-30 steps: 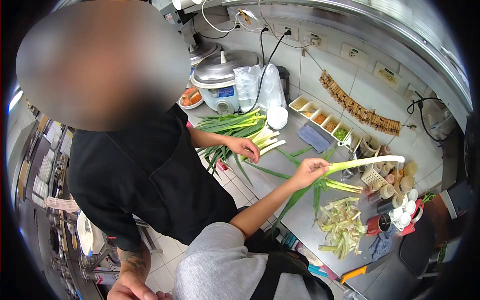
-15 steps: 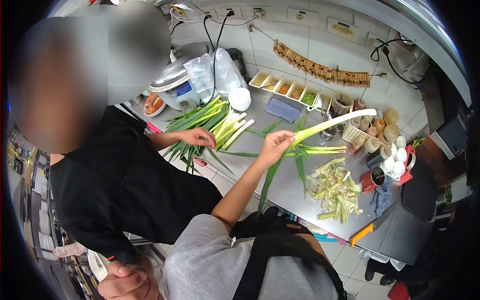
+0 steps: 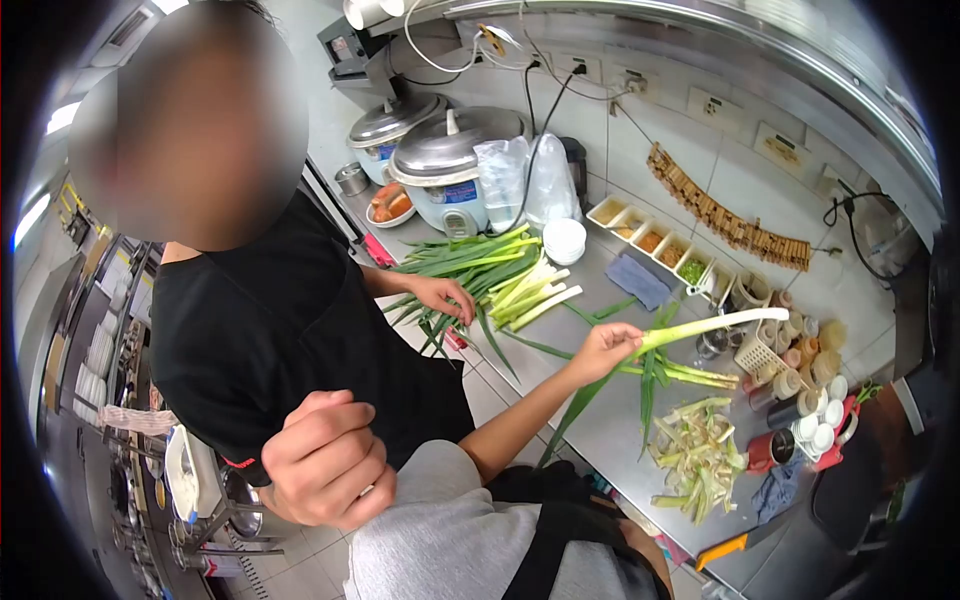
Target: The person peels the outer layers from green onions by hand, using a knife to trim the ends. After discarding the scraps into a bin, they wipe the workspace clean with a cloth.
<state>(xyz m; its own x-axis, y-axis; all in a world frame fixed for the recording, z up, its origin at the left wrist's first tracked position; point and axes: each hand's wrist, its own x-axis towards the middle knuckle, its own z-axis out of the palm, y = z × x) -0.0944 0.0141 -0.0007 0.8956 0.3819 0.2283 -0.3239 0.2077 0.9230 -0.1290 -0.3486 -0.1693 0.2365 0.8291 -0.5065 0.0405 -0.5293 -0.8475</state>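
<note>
My left hand (image 3: 608, 350) is closed round a leek (image 3: 700, 328), its pale stalk pointing right and its long green leaves hanging down over the counter. Beneath it lie more thin leek stalks (image 3: 690, 374). A pile of peeled-off leek layers (image 3: 697, 455) spreads to the right of my arm. Further left, a bunch of leeks (image 3: 480, 275) rests on the counter, with a co-worker's hand (image 3: 445, 297) at its near edge. My right hand is out of view.
A black-shirted co-worker (image 3: 310, 290) stands close on my left, one fist (image 3: 330, 460) raised near me. An orange-handled knife (image 3: 722, 551) lies at the counter's front edge. Sauce bottles (image 3: 790, 375), seasoning trays (image 3: 650, 242) and rice cookers (image 3: 455, 165) line the back.
My view has swung left and up. The co-worker's fist has risen towards me. My left hand still holds the leek over the counter.
</note>
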